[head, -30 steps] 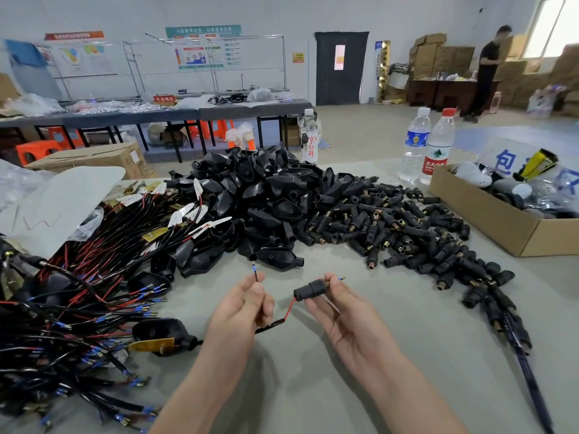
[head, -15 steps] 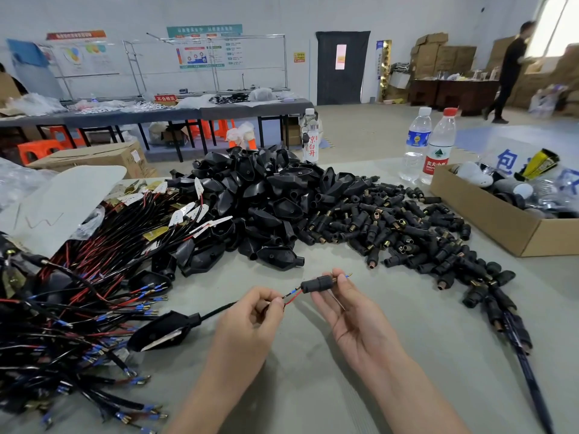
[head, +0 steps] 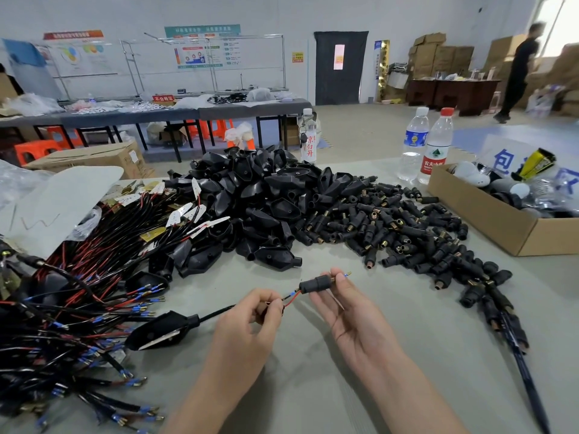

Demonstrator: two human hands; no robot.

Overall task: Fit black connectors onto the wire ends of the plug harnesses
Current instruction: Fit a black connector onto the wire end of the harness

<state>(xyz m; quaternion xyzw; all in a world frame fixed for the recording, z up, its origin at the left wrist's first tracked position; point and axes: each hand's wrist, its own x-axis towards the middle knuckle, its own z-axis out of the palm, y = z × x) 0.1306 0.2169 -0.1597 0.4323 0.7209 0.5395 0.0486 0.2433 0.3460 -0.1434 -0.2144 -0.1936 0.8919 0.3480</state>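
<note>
Black connector (head: 316, 282) now has both wires (head: 292, 298) threaded through.

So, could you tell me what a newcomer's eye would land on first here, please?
The heap of black plug shells and loose connectors fills the middle of the table, beside a tangle of wire harnesses at left. In front, the right hand holds a black connector while the left hand pinches its wires.
</note>
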